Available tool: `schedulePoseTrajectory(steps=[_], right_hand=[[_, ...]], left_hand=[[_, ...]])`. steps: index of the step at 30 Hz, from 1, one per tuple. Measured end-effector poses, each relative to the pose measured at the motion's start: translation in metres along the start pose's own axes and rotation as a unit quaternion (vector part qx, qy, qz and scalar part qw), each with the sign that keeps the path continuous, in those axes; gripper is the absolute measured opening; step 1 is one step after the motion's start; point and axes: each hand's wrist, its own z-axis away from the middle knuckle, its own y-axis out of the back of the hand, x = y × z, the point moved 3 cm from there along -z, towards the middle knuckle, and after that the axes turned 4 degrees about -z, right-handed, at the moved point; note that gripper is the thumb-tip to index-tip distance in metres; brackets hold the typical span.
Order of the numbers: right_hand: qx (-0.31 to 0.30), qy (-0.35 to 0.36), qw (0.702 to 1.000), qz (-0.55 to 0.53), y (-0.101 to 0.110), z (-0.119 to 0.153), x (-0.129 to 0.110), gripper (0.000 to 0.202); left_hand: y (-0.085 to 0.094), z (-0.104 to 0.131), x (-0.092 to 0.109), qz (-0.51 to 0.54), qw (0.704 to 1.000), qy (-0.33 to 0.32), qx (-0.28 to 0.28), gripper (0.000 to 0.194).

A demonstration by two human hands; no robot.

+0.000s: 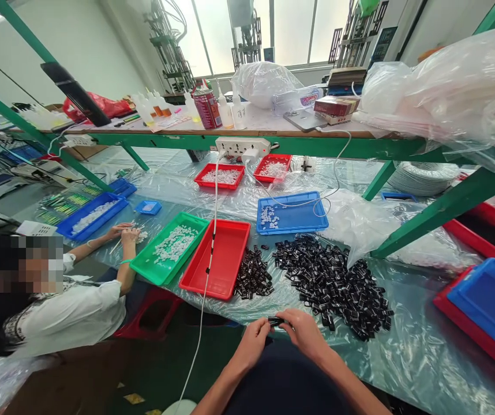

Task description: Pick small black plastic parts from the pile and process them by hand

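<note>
At the table's near edge, my left hand (254, 340) and my right hand (302, 330) are close together. Both pinch a small black plastic part (276, 321) between their fingertips, one hand at each end. Its details are too small to make out. Beyond my right hand spreads a large pile of similar black parts (329, 282). A smaller heap of black parts (254, 274) lies beyond my left hand, against a red tray (217, 259) whose bottom is bare.
A green tray (137, 262) with white pieces stands left of the red one; a blue tray (293, 225) lies behind the piles. A white cable (206, 288) hangs across the red tray. At left, a co-worker (70, 311) handles small pieces. A green-framed shelf (178, 140) spans the table.
</note>
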Motion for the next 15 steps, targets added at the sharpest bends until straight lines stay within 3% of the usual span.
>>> schedulePoseTrajectory(steps=[2, 5, 12, 15], right_hand=[[-0.010, -0.002, 1.000, 0.000, -0.001, 0.001, 0.001, 0.032], [-0.020, -0.007, 1.000, 0.006, -0.002, 0.000, 0.001, 0.031], [-0.057, 0.000, 0.997, 0.043, -0.008, -0.005, 0.002, 0.033], [-0.072, 0.015, 0.995, 0.071, -0.012, -0.007, 0.005, 0.030]], left_hand=[[-0.001, 0.000, 0.000, -0.004, 1.000, -0.008, -0.010, 0.036], [-0.009, -0.004, -0.011, 0.096, 0.991, 0.079, -0.052, 0.037], [-0.020, 0.002, -0.017, 0.266, 0.928, 0.222, -0.139, 0.044], [-0.025, 0.004, -0.019, 0.316, 0.904, 0.252, -0.138, 0.042]])
